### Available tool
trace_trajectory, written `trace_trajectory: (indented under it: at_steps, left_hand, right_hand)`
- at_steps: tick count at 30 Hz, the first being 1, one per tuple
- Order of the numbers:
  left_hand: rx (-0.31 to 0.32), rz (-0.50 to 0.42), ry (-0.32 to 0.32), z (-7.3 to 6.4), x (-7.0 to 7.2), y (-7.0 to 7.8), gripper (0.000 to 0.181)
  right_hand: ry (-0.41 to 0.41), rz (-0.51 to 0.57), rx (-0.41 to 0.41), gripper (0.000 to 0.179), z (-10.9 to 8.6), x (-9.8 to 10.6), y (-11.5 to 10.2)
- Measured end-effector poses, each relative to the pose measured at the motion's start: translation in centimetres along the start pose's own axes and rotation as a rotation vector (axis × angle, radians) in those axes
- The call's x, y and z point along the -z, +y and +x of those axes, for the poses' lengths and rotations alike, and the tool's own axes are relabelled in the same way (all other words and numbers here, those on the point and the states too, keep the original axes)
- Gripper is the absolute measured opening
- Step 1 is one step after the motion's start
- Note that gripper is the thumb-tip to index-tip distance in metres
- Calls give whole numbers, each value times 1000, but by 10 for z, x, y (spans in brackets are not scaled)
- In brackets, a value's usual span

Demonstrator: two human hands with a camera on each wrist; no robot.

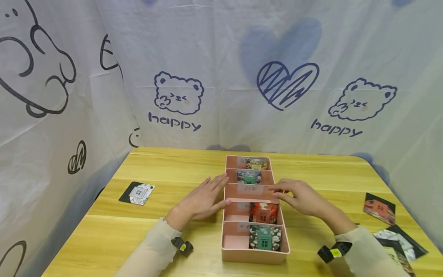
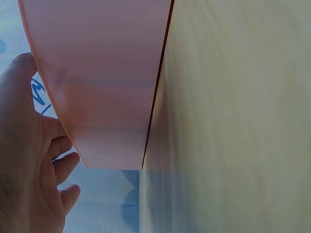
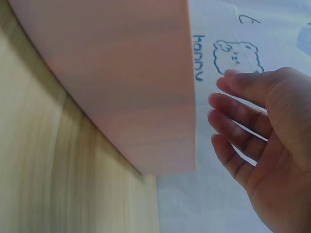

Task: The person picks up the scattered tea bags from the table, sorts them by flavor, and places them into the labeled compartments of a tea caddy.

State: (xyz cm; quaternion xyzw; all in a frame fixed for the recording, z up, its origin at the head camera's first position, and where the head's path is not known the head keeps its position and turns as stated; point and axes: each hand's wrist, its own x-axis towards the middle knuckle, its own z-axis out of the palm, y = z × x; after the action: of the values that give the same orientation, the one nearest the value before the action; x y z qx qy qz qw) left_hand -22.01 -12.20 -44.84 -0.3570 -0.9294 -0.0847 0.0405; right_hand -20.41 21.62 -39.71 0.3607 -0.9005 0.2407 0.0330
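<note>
A long pink divided box [image 1: 254, 255] stands lengthwise between the two hands. My left hand [image 1: 202, 198] rests against its left rim, fingers fairly straight, the thumb on the edge; the left wrist view shows fingertips at the rim. The right hand [image 1: 301, 196] hovers by the right rim with loosely bent fingers and holds nothing; a gap separates it from the box wall in the right wrist view. Tea packets stand in several compartments: yellow-labelled [image 1: 257, 164], green-labelled [image 1: 248, 177], red [image 1: 263, 212] and white-flowered [image 1: 265, 238]. In the middle compartment a white label [image 1: 250, 188] shows.
On the wooden table [image 1: 187, 161], a black-and-white packet [image 1: 141, 193] lies to the left. To the right lie a red-labelled packet [image 1: 379, 208], a black-and-white packet [image 1: 401, 240] and a yellow-labelled packet [image 1: 394, 254], partly overlapping. A printed curtain [image 1: 225, 77] hangs behind.
</note>
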Motion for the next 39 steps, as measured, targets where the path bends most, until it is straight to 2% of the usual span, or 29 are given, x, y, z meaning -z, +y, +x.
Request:
trace_trajectory:
  at_steps: [11, 25, 39]
  left_hand:
    - [0, -4, 0, 0, 0, 0, 82]
    - [-1, -3, 4, 0, 0, 0, 82]
    - [3, 22, 9, 0, -2, -1, 81]
  right_hand:
    - [104, -47, -113, 26, -27, 17, 23]
    - [193, -78, -260, 36, -67, 34, 52]
    - [226, -88, -419, 46, -97, 45, 83]
